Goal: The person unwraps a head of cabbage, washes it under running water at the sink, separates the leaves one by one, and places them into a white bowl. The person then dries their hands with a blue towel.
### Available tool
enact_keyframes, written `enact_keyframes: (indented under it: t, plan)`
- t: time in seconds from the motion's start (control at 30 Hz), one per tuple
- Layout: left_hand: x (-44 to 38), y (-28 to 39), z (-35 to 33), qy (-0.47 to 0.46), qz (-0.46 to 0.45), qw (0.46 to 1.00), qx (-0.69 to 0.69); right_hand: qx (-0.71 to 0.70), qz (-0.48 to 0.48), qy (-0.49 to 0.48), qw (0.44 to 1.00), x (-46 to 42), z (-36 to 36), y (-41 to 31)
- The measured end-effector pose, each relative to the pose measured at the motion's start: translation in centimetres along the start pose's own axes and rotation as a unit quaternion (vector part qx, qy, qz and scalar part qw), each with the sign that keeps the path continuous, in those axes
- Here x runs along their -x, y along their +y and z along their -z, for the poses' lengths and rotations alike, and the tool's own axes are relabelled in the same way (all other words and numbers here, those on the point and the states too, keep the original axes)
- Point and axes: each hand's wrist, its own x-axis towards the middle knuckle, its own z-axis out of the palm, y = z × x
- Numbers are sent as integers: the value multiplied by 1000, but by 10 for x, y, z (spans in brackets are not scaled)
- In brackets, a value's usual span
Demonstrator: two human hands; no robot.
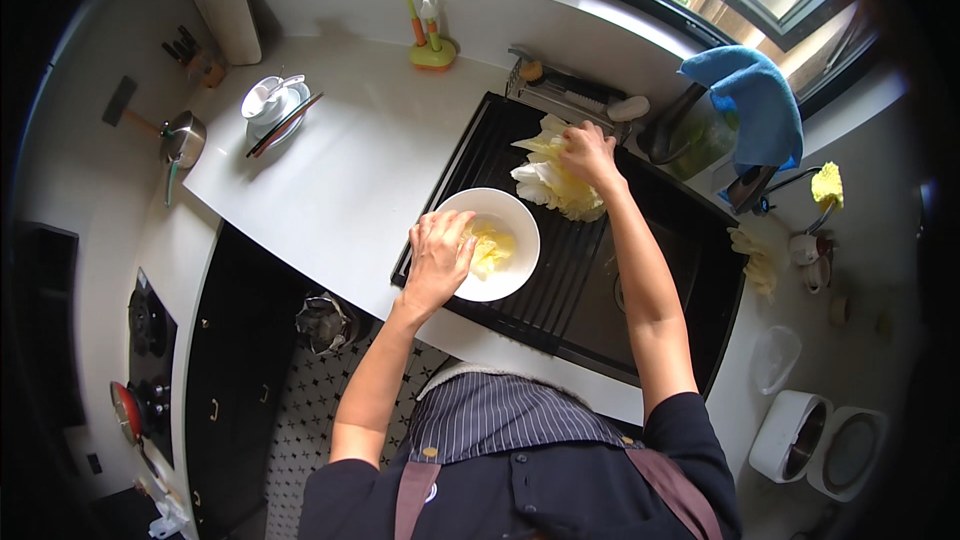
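Observation:
A white bowl (525, 229) sits on the ridged black drying rack (551, 292) over the left part of the sink. Torn pale-yellow leaf pieces (493, 249) lie in it. My left hand (442, 251) is over the bowl's left rim, fingers curled towards the inside; whether they pinch anything is hidden. Behind and to the right of the bowl, a pile of loose cabbage leaves (555, 178) rests on the rack. My right hand (589, 154) grips leaves at the upper right of this pile, its fingertips partly hidden.
At the back, a wire caddy (555, 94) holds brushes. The black faucet (675, 124) and a blue cloth (757, 109) stand behind the sink (645, 262). Stacked dishes with chopsticks (277, 112) are on the left counter. Several leaves (754, 259) lie at the right edge.

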Motion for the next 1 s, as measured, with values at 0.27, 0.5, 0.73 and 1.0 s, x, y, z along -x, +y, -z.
enact_keyframes:
  t: [0.27,0.5,0.73,1.0]
  plan:
    - [-31,21,-6,-13,-58,998,33,-250,-30,-56,966,17,8,23]
    - [-52,29,-21,-26,-91,994,62,-219,-10,-39,975,32,9,50]
    - [-58,37,-22,24,-111,991,68,-586,-50,-34,808,63,36,32]
    - [-44,38,-20,-52,69,880,467,-804,-102,-268,522,126,38,-74]
